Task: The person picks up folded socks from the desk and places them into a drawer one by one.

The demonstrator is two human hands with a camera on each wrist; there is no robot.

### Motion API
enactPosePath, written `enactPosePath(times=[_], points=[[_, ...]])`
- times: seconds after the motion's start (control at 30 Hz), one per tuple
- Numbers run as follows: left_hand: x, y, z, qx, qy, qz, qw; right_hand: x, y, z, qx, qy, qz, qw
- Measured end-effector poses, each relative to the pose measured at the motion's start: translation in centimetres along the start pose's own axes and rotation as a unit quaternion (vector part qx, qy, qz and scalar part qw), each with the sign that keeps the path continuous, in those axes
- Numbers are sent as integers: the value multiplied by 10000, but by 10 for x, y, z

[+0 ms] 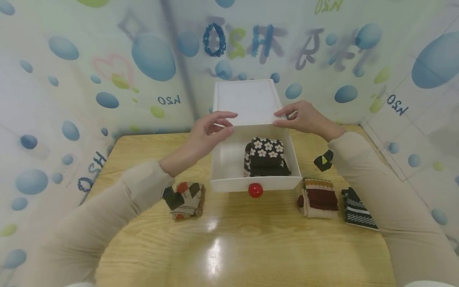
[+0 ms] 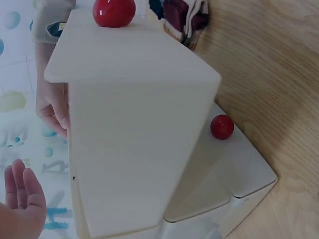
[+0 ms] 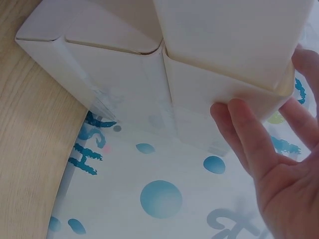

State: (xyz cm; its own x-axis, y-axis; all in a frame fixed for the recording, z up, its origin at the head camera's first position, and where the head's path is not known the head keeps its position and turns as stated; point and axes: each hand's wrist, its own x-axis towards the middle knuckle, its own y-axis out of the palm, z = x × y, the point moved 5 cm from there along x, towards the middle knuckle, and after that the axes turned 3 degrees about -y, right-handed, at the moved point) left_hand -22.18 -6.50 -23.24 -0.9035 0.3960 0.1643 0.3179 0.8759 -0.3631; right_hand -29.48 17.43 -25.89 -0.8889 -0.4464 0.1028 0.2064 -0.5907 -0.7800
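Observation:
A white drawer box point(image 1: 247, 101) stands at the table's far side. Its drawer point(image 1: 256, 184), with a red knob point(image 1: 255, 190), is pulled out. Folded black socks with white daisies point(image 1: 267, 153) lie inside, towards the right. My right hand point(image 1: 305, 117) grips the box's right edge; in the right wrist view its fingers point(image 3: 249, 134) lie against the white wall. My left hand point(image 1: 211, 129) hovers by the box's left edge, and the left wrist view shows its fingers point(image 2: 27, 186) straight and apart from the box. A second red knob point(image 2: 222, 127) sits lower on the box.
Folded argyle socks point(image 1: 188, 200) lie left of the drawer. To the right lie folded maroon-and-cream socks point(image 1: 319, 199) and dark patterned socks point(image 1: 358, 209), the latter beside my right sleeve. A curtain with blue dots point(image 1: 152, 56) hangs behind the wooden table point(image 1: 247, 247).

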Motion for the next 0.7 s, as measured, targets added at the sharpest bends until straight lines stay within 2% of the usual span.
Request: enactPosePath(times=[0.23, 0.4, 0.7], points=[[-13, -8, 10, -114, -59, -200, 9997, 0, 0, 1, 27, -29, -3, 10000], [-22, -13, 17, -95, 87, -412, 9991, 0, 0, 1, 27, -31, -45, 10000], [-38, -33, 26, -633, 348, -903, 9933, -2, 0, 3, -32, -197, -131, 9997]])
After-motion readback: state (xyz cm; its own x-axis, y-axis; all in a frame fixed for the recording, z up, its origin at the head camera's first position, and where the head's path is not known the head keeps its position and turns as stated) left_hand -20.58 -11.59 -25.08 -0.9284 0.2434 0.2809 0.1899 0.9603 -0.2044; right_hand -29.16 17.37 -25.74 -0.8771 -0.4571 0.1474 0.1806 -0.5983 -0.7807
